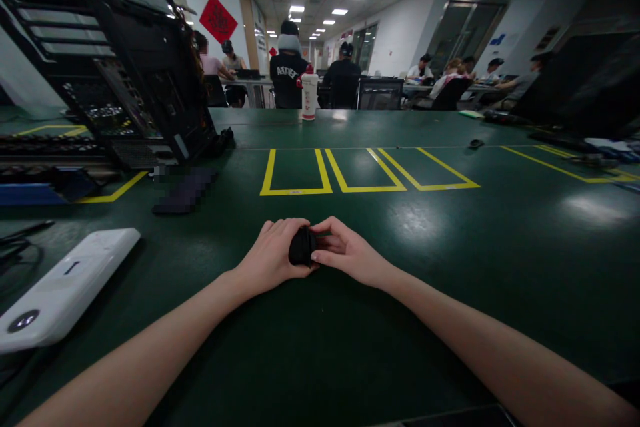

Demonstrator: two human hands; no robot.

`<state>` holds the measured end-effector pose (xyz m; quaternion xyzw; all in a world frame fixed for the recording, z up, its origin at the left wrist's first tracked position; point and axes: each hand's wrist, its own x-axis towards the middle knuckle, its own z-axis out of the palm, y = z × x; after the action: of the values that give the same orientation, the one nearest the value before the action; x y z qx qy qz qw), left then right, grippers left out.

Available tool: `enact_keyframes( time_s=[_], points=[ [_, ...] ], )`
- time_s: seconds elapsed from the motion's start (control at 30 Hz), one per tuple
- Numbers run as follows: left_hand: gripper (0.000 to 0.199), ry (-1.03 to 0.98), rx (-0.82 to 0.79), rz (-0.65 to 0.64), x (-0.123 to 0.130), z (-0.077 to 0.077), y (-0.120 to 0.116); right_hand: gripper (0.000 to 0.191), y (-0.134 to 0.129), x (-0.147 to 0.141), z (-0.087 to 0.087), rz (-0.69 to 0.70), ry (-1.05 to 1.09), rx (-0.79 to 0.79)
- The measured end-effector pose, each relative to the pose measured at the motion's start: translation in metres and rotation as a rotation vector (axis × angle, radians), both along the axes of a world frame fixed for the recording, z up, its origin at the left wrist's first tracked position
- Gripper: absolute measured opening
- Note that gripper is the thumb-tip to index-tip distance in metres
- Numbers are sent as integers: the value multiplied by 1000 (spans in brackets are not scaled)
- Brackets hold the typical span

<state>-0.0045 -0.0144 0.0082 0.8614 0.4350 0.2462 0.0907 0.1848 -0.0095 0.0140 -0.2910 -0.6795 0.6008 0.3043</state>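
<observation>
A small rounded black object (pixel 302 247) is between my two hands, low over the green table (pixel 350 347). My left hand (pixel 273 250) wraps round its left side, thumb below and fingers over the top. From the right, my right hand (pixel 350 253) pinches its right edge with thumb and fingertips. What the black object is cannot be made out. Beyond my hands, several yellow tape outlines (pixel 296 192) mark the tabletop.
At the left lie a white device (pixel 75 280), a dark flat item (pixel 185 192) and cables, with an open computer case (pixel 150 80) behind. A white bottle (pixel 309 99) stands at the far edge. A small black item (pixel 476 144) lies back right. Several people sit beyond.
</observation>
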Motion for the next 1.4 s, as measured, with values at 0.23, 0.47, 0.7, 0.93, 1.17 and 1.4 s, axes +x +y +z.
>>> enact_keyframes(
  time_s=[0.23,0.47,0.7,0.93,1.17,1.4],
  points=[
    [56,-2,-35,-13,0,6,-3,24,-2,-2,-1,-30,12,32],
    [53,2,-54,-18,1,9,-4,30,-1,-4,-2,-67,-18,48],
    [58,0,-1,2,1,-1,1,36,-2,-1,-2,26,50,4],
    [54,-11,-18,-6,0,3,-1,21,-4,-4,-2,-50,22,62],
    [52,-7,-56,-9,2,10,-3,34,-1,-2,-2,-49,-20,41],
    [55,11,-56,-9,1,10,-4,30,-2,0,0,15,21,6]
  ],
)
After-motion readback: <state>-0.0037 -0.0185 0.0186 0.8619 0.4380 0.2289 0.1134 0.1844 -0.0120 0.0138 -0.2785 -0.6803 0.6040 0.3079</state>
